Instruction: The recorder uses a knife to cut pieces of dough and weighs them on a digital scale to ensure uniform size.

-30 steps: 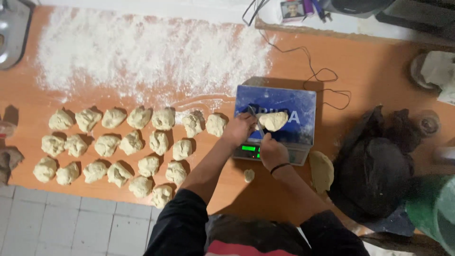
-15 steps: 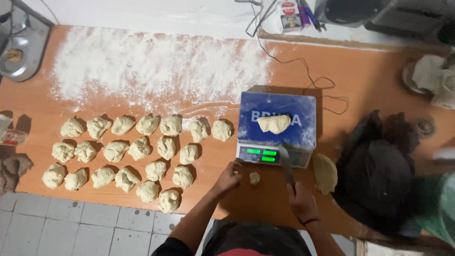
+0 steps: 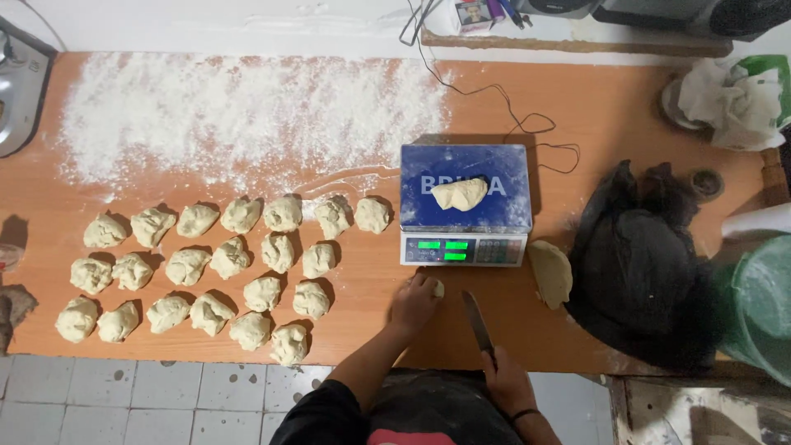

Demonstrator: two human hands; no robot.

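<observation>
sleeves: black, pushed up above the elbows | forearms: bare | right wrist: thin black band | chest: red patch
</observation>
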